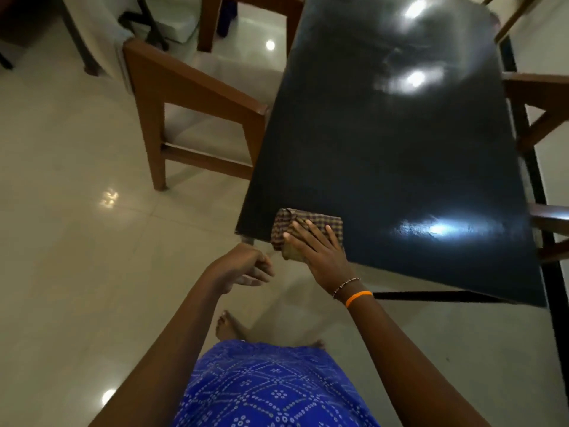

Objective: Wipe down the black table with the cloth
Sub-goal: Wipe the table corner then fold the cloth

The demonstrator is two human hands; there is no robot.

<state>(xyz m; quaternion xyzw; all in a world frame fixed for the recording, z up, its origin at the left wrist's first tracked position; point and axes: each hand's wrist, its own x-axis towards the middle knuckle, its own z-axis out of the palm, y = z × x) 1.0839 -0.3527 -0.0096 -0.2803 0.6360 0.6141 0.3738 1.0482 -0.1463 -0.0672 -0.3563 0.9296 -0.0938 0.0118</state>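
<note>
The glossy black table (400, 143) stretches away from me, its near left corner just in front of my hands. A folded checked cloth (286, 224) lies on that corner, partly hanging over the near edge. My right hand (317, 251) presses flat on the cloth with fingers spread. My left hand (246, 269) hovers below the table's corner, off the table, fingers loosely curled and holding nothing.
A brown wooden chair (184, 97) stands against the table's left side, and further wooden chairs (542, 100) stand along the right side. Shiny pale floor tiles (77, 211) lie all around. My feet and blue patterned clothing show below.
</note>
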